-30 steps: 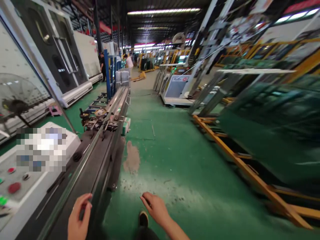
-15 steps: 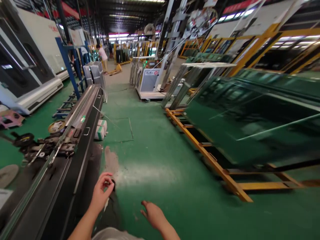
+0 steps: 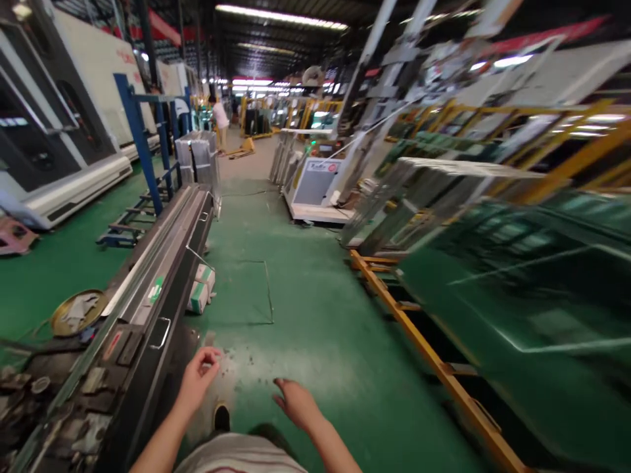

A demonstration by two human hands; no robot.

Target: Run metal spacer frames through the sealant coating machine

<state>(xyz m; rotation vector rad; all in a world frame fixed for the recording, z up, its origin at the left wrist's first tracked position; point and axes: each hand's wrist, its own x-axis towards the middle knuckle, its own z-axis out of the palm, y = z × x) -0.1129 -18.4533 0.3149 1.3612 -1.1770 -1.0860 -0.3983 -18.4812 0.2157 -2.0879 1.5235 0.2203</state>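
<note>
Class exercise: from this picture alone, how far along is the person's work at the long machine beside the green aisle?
Done: nothing finished shows. In hand: both hands are free; the left hand hangs loosely curled beside the long black machine, touching nothing, and the right hand is open over the green floor. A shoe steps forward. Left: glass sheets lean untouched on the yellow rack.

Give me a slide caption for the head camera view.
Both hands, left hand and right hand, swing empty over a green floor between a long black machine and racked glass sheets.
</note>
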